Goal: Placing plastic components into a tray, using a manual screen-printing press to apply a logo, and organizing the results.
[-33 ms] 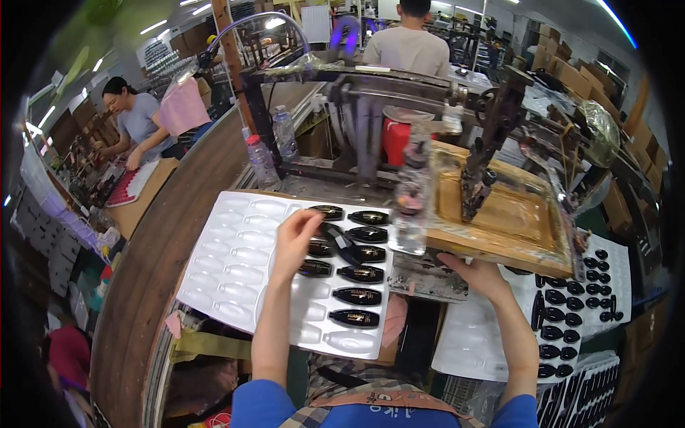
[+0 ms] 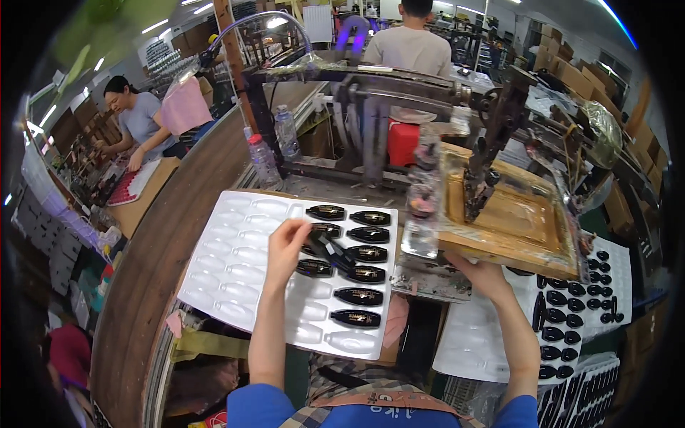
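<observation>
At 8 o'clock from the middle of the view, the left hand [image 2: 287, 246] is pinching a glossy dark narrow piece with a pale patch [image 2: 338, 255] between thumb and fingers; motion is blurring its exact shape. This piece is pointing toward 4 o'clock from the fingertips and lying, in this view, across the two right-hand columns of a white moulded plastic tray [image 2: 230, 260]. Whether it is touching anything below, one cannot tell. The tray is spreading around 7 o'clock, its right-hand columns carrying glossy black elongated oval pieces with gold print [image 2: 359, 295].

The right hand [image 2: 489, 274] is resting at 4 o'clock, its fingers reaching to the lower edge of a rectangular amber-stained wooden frame [image 2: 503, 258]. The edge is hiding the fingertips, so one cannot tell whether they are gripping or lying loose. The frame is sitting at 3 o'clock under a dark metal arm [image 2: 492, 128].

At 5 o'clock a second white plastic tray [image 2: 467, 349] is lying below the right forearm, and at 4 o'clock small black rounded pieces [image 2: 552, 333] are forming rows. A clear plastic bottle with a red cap [image 2: 262, 165] is standing at 10 o'clock; farther out that way, a co-worker in a grey-blue shirt [image 2: 150, 118] is bending over red pieces [image 2: 125, 189].
</observation>
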The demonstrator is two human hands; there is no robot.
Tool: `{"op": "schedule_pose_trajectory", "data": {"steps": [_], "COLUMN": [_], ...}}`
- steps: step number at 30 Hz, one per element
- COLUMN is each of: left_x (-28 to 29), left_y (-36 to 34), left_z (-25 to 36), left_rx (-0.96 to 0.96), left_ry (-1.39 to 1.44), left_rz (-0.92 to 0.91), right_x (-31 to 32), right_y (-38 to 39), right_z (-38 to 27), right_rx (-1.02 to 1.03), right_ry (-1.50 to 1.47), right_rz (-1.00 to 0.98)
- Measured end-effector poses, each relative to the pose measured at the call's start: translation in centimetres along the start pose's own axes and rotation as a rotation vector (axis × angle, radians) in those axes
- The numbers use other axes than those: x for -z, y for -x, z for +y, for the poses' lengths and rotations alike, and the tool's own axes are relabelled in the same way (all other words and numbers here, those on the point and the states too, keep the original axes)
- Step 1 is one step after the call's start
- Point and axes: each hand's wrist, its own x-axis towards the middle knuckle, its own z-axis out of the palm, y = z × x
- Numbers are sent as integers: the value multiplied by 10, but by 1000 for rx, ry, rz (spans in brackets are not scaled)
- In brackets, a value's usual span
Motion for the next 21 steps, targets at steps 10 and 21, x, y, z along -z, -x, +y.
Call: {"op": "schedule_pose_trajectory", "data": {"steps": [10,21], "left_x": [70,54], "left_y": [80,75], "left_z": [-62,-38], "left_rx": [220,95], "left_ry": [-62,-1070], "left_rz": [273,235], "right_x": [32,43], "right_y": [50,86], "right_z": [68,67], "right_rx": [141,186], "right_ry": [-582,-344], "right_rz": [564,524]}}
